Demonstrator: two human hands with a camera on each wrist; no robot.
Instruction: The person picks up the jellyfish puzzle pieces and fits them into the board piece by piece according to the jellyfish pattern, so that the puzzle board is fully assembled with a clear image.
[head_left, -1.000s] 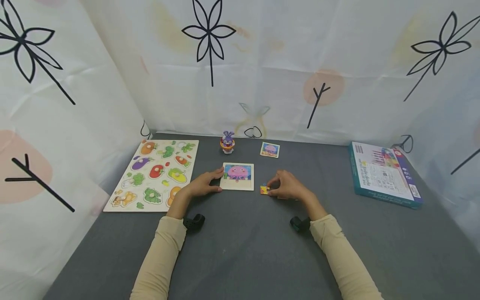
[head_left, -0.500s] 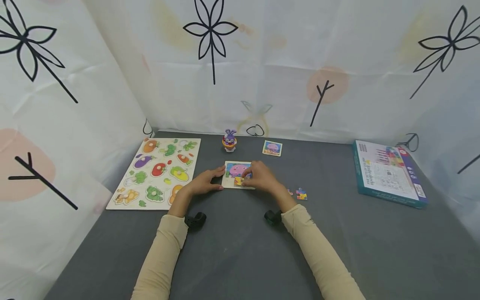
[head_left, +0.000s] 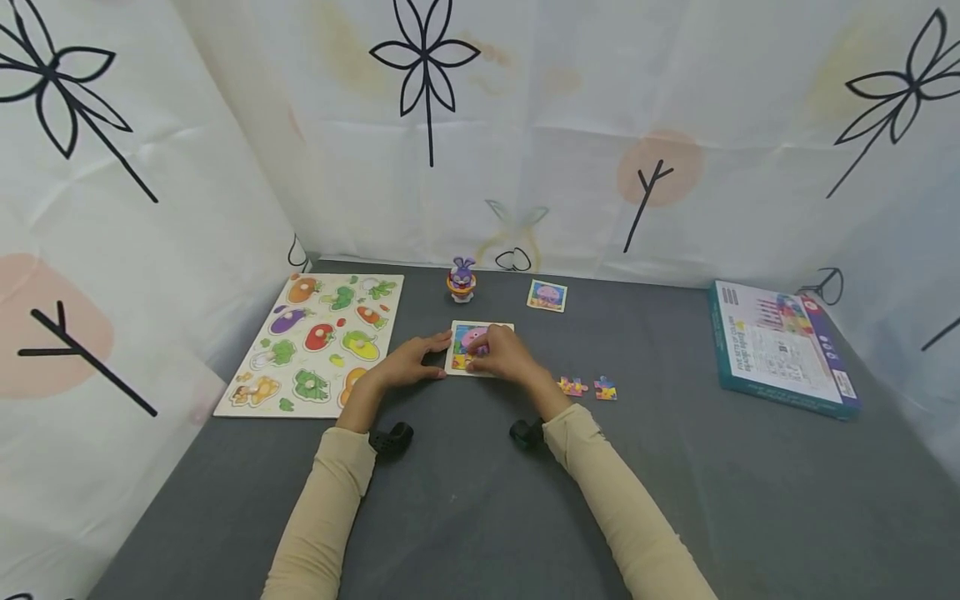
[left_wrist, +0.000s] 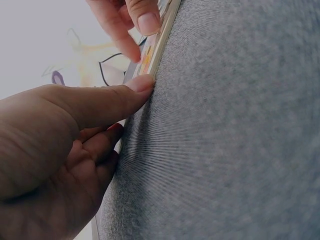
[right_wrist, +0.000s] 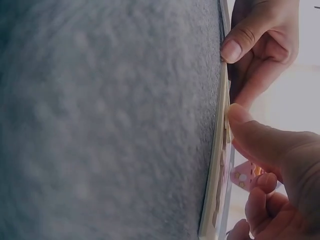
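A small square puzzle board [head_left: 503,326] with a pink octopus picture lies on the grey table. My left hand [head_left: 405,365] rests at its left side, the thumb at the near corner and the fingers toward the far one. In the left wrist view, that thumb [left_wrist: 142,83] touches the board's edge. Over the board, my right hand [head_left: 507,356] holds a yellow-orange puzzle piece [head_left: 461,362] between thumb and fingertips, down at the lower left part. The hand hides the board's right part. Two loose puzzle pieces [head_left: 574,387] [head_left: 605,389] lie right of the right wrist.
A vegetable picture board [head_left: 337,361] lies to the left. Behind the puzzle board stand a purple rabbit figure [head_left: 461,282] and a small octopus picture card [head_left: 547,296]. A flat teal-edged box [head_left: 780,346] is at the right. White patterned cloth [head_left: 555,100] hangs at the back.
My right hand has picked up a puzzle piece from the table, carried it left over the puzzle board and down to its lower left. My left hand has stayed at the board's edge.
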